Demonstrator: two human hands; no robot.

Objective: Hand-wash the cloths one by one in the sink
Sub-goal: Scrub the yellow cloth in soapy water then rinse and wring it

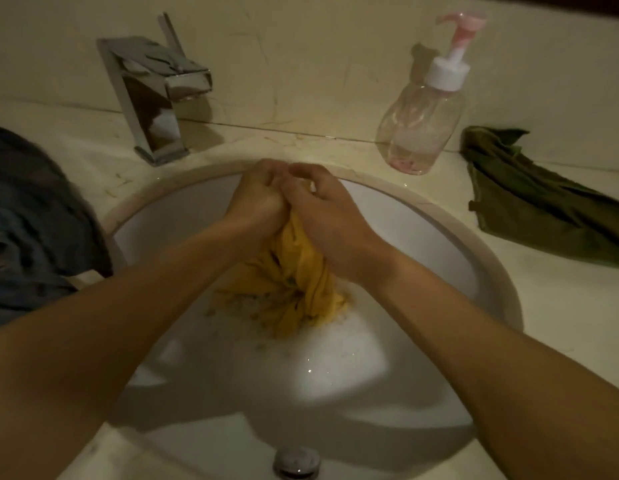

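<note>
A wet yellow cloth [294, 278] hangs bunched over the middle of the white oval sink [422, 244], its lower end trailing in soapy water. My left hand [256, 199] and my right hand [321, 209] are pressed together at the far side of the basin, both gripping the cloth's upper end. The part inside my fists is hidden. A dark green cloth [543, 206] lies crumpled on the counter to the right. A dark grey-blue cloth [34, 223] is heaped on the counter at the left.
A square chrome tap [155, 98] stands behind the sink at the left, with no water running. A clear pump bottle [422, 123] with a pink nozzle stands at the back right. The overflow hole [296, 462] sits at the basin's near edge.
</note>
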